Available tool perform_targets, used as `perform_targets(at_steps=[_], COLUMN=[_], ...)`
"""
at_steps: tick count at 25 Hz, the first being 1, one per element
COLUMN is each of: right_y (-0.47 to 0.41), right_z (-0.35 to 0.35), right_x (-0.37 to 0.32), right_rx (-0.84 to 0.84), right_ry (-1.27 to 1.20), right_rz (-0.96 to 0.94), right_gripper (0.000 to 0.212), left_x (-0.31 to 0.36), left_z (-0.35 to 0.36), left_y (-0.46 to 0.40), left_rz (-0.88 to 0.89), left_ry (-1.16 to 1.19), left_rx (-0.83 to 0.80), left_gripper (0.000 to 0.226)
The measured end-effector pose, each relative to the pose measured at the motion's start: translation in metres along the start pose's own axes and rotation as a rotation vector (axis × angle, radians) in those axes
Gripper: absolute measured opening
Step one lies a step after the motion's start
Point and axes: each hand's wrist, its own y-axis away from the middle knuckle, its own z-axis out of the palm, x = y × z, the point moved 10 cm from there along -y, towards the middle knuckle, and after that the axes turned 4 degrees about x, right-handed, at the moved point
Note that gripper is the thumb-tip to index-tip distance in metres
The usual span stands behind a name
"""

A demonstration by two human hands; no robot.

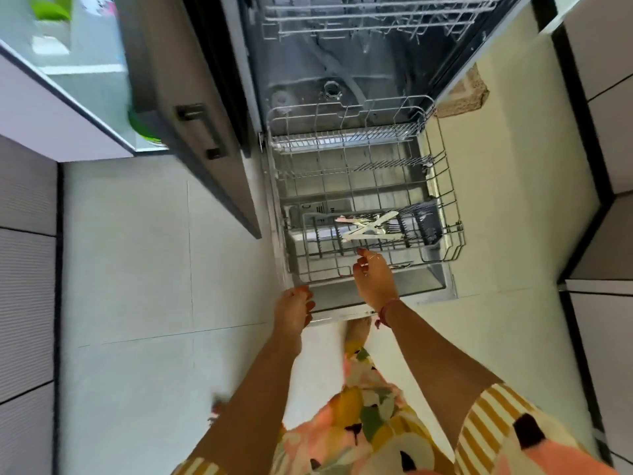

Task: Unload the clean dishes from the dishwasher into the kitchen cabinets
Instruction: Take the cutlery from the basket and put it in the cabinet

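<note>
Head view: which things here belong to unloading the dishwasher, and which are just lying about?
Part of the job:
- cutlery in the cutlery basket
- lower rack, pulled out over the open door
- upper rack
- right hand reaching toward the cutlery
- left hand at the door's edge

Just lying about:
- green items on the countertop

I count two wire racks in the one open dishwasher (342, 80): the upper rack (376, 18) and the pulled-out lower rack (442, 186), which carries one cutlery basket (421, 224). In that basket lies a small heap of pale utensils (368, 228), too tangled for me to number. Both my hands are out, my left hand (294, 310) and my right hand (373, 279), and one bare foot (358, 330) shows.
</note>
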Motion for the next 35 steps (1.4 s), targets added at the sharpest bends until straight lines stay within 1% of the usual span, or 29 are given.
perform_targets(at_steps=[3,6,8,11,13,15,17,19,22,23,26,29,31,33,35], right_y=[-0.050,-0.095,-0.124,-0.167,-0.190,-0.203,-0.214,-0.213,-0.214,-0.214,-0.215,-0.214,-0.211,-0.209,-0.207], right_z=[-0.020,-0.020,-0.008,0.017,0.038,0.054,0.063,0.069,0.072,0.073,0.073,0.071,0.070,0.068,0.065], right_x=[0.020,0.035,0.043,0.055,0.064,0.070,0.075,0.078,0.081,0.081,0.075,0.069,0.071,0.079,0.082], right_rx=[-0.065,-0.137,-0.187,-0.216,-0.245,-0.266,-0.256,-0.227,-0.196,-0.193,-0.176,-0.154,-0.137,-0.118,-0.072], right_ry=[0.215,0.452,0.594,0.764,0.858,0.938,0.970,0.995,1.056,1.072,1.072,1.093,1.103,1.100,1.119], right_rz=[-0.071,-0.138,-0.198,-0.303,-0.385,-0.474,-0.535,-0.604,-0.667,-0.672,-0.677,-0.691,-0.676,-0.617,-0.590], right_gripper=[0.034,0.044,0.049,0.057,0.059,0.061,0.064,0.064,0.056,0.055,0.051,0.052,0.049,0.039,0.033], left_x=[0.019,0.042,0.052,0.062,0.064,0.063,0.056,0.049,0.054,0.056,0.066,0.075,0.069,0.062,0.053], left_z=[0.072,0.126,0.150,0.185,0.212,0.235,0.251,0.251,0.255,0.255,0.260,0.265,0.267,0.265,0.262], left_y=[-0.026,-0.058,-0.085,-0.135,-0.165,-0.184,-0.203,-0.214,-0.220,-0.218,-0.217,-0.215,-0.215,-0.213,-0.215], left_rz=[0.103,0.296,0.463,0.714,0.842,0.941,0.989,1.018,1.101,1.119,1.090,1.144,1.172,1.207,1.200], left_ry=[-0.211,-0.510,-0.763,-1.212,-1.404,-1.490,-1.552,-1.633,-1.707,-1.723,-1.762,-1.834,-1.890,-1.899,-1.890], left_rx=[0.032,0.044,0.057,0.102,0.098,0.084,0.091,0.156,0.324,0.357,0.342,0.353,0.310,0.316,0.281], left_gripper=[0.015,0.022,0.031,0.046,0.054,0.061,0.068,0.072,0.064,0.062,0.049,0.033,0.030,0.029,0.028])
